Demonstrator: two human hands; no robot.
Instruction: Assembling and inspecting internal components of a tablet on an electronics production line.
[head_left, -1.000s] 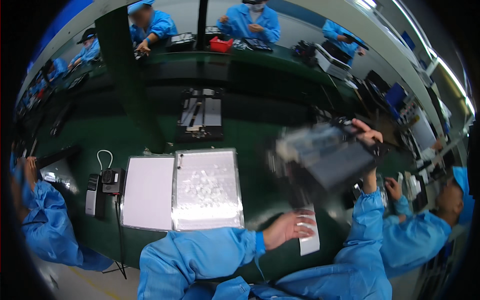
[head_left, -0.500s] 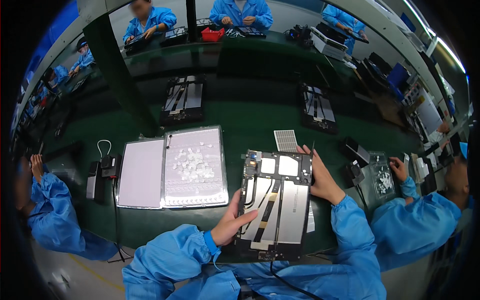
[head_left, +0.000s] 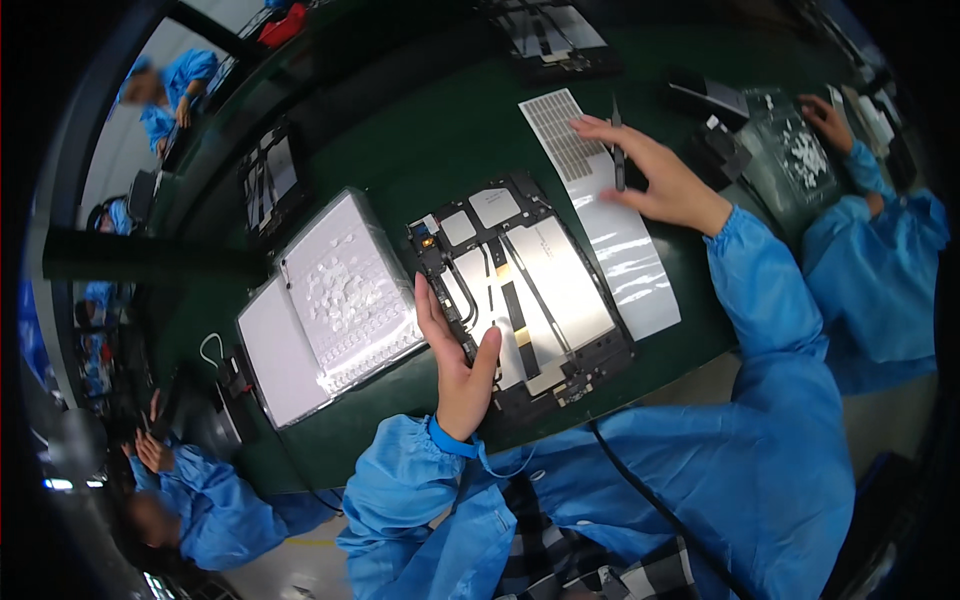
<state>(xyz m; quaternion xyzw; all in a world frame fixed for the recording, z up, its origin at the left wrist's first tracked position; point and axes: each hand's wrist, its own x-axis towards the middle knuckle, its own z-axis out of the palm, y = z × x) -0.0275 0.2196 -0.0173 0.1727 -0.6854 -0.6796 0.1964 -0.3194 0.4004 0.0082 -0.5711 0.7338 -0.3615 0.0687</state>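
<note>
An opened tablet (head_left: 560,290) lies tilted on the table before me. Its back is off, showing silver battery plates, black cables and circuit boards. Along its left edge rest the fingers of my left hand (head_left: 460,375), with the thumb over the face of the tablet. Dark tweezers (head_left: 618,165) are held in my right hand (head_left: 665,180), whose fingers are partly spread. That hand hovers at a sheet of small grey stickers (head_left: 565,135) with a glossy white strip (head_left: 640,270) below it, right of the tablet.
Left of the tablet, an open white folder (head_left: 285,355) carries many small white pieces (head_left: 345,290). Two more opened tablets (head_left: 268,185) (head_left: 550,40) lie farther back. Black devices (head_left: 715,150) stand at the right. Co-workers in blue (head_left: 870,270) (head_left: 220,500) sit on both sides.
The tablet has gone from both hands down onto the table. My right hand has left its edge and moved to the sticker sheet. The view has turned.
</note>
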